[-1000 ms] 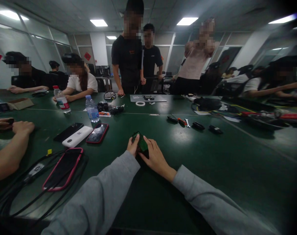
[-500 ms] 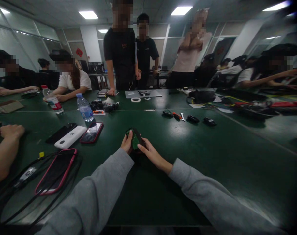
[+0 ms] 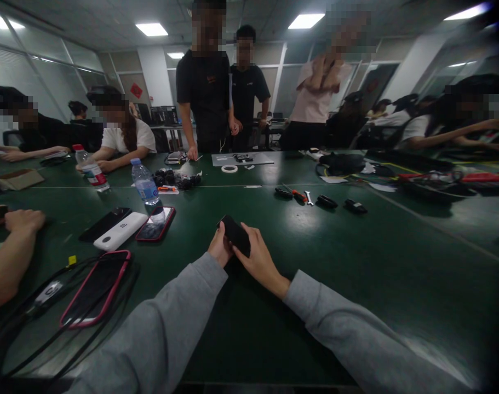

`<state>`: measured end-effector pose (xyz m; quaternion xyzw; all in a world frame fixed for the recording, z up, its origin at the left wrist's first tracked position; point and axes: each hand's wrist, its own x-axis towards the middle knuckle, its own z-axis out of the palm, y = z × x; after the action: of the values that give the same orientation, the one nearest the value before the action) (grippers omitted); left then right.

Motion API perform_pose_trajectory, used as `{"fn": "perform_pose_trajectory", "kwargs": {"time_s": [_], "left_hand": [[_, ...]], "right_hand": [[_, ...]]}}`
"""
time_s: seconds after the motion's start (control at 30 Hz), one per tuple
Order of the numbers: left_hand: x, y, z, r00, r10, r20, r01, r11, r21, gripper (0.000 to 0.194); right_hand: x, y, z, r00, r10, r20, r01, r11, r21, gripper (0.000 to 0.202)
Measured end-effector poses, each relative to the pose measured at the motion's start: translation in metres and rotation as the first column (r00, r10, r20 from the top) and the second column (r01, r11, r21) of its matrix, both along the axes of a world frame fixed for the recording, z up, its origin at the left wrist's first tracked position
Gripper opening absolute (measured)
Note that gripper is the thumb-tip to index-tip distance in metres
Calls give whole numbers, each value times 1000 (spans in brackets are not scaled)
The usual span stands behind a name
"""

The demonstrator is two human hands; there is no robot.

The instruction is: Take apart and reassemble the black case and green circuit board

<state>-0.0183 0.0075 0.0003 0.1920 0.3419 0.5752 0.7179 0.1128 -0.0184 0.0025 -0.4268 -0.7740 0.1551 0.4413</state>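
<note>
Between my two hands, above the green table (image 3: 315,257), is a black rectangular case (image 3: 236,234) with rounded edges, tilted, a dark plain face toward me. My left hand (image 3: 220,246) grips its left side, thumb lying along the edge. On the right side, my right hand (image 3: 261,254) closes round the case with its fingers at the top and its thumb at the lower end. The underside of the case is hidden from view.
To the left lie a pink-framed phone (image 3: 95,290) among black cables, a white power bank (image 3: 120,231) and a red-edged phone (image 3: 155,223). Water bottles (image 3: 144,183) stand behind. Farther right are a wrench (image 3: 309,198) and black cases (image 3: 327,202). Another person's arm (image 3: 15,257) rests at left.
The case has been turned over in my hands: its green, board-like face was showing before, and now a black face shows. My right hand has shifted its hold along the side.
</note>
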Motion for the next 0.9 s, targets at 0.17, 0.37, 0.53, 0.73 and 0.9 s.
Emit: {"fn": "perform_pose_trajectory", "kwargs": {"time_s": [0.17, 0.37, 0.53, 0.73, 0.9], "left_hand": [[-4, 1, 4, 1000, 22, -2, -22, 1000, 2, 52], [-6, 1, 6, 993, 71, -96, -65, 996, 64, 48], [-7, 2, 3, 982, 103, -158, -90, 992, 89, 47], [-12, 6, -1, 987, 113, -117, -96, 985, 144, 48], [-21, 11, 3, 997, 77, -23, -74, 992, 104, 48]], "right_hand": [[-3, -5, 4, 999, 45, 5, -45, 999, -10, 55], [-2, -7, 10, 998, -2, -58, 4, 999, 38, 46], [-1, -7, 11, 997, -34, -70, 38, 998, 56, 46], [10, 1, 21, 978, -136, -159, 159, 977, 142, 44], [27, 26, 16, 898, -126, -421, 70, 987, -147, 45]]}}
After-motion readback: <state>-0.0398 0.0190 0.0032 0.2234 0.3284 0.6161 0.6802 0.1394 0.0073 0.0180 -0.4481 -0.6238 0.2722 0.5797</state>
